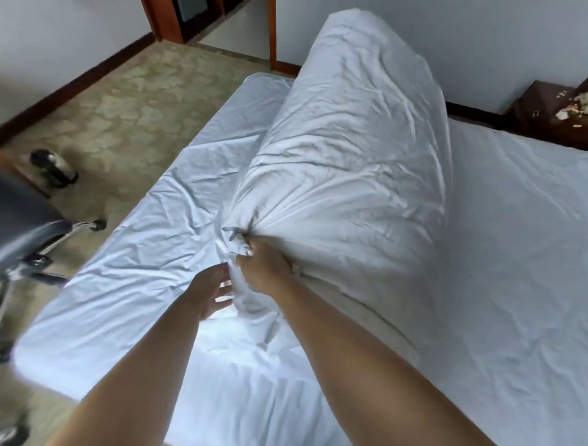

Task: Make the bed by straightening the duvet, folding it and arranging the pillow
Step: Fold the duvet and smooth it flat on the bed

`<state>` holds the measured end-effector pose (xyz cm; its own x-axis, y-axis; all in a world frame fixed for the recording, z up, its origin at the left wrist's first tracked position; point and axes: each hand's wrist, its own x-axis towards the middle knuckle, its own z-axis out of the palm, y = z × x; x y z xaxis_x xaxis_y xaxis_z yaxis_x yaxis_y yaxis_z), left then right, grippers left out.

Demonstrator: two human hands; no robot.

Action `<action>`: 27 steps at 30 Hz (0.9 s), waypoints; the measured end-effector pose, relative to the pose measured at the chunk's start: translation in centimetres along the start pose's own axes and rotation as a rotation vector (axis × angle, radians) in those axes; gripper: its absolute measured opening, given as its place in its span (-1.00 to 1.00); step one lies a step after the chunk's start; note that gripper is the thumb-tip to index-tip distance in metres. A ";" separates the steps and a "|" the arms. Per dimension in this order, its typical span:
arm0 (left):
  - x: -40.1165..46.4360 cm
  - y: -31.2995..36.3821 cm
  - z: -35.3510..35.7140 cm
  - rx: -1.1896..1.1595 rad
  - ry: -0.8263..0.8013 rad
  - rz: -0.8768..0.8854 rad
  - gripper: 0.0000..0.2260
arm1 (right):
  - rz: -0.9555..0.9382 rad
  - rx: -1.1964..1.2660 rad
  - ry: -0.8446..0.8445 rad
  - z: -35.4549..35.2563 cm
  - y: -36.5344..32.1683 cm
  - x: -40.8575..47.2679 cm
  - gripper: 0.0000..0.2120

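Your right hand (262, 270) is gripping the bunched duvet (341, 164) corner over the bed (501, 263); your left hand (213, 295), fingers relaxed, is touching it.

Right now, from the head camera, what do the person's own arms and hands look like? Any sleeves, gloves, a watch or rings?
Both forearms are bare as far up as the frame shows, with no sleeve edge in view. The left hand and the right hand wear no gloves. No watch, bracelet or ring shows on either wrist or on the visible fingers. The picture is too soft to judge the nails.
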<state>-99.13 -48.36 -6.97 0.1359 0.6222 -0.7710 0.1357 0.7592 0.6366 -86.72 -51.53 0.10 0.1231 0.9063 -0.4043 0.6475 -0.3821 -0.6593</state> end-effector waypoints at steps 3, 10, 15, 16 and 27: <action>-0.9 2.1 0.7 -0.126 -0.004 0.079 -0.82 | 0.017 0.049 0.036 -0.8 1.6 0.0 -0.65; -1.7 8.3 3.7 0.257 -0.061 0.193 -0.49 | -0.021 0.016 0.027 -1.3 1.7 -0.1 -0.71; -0.3 10.8 5.5 0.613 0.100 0.299 -0.52 | 0.019 -0.039 0.026 -1.3 1.2 -0.2 -0.68; 0.0 11.2 5.7 0.708 0.125 0.325 -0.62 | 0.055 -0.027 0.047 -1.5 1.1 -0.1 -0.69; -4.3 17.1 -1.4 0.473 -0.260 0.364 -0.90 | 0.302 0.122 0.301 -2.9 -10.6 -4.3 -0.90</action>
<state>-98.80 -37.76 7.21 0.4802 0.7121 -0.5122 0.4456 0.3050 0.8417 -91.99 -50.84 10.66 0.5180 0.7563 -0.3995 0.4580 -0.6397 -0.6172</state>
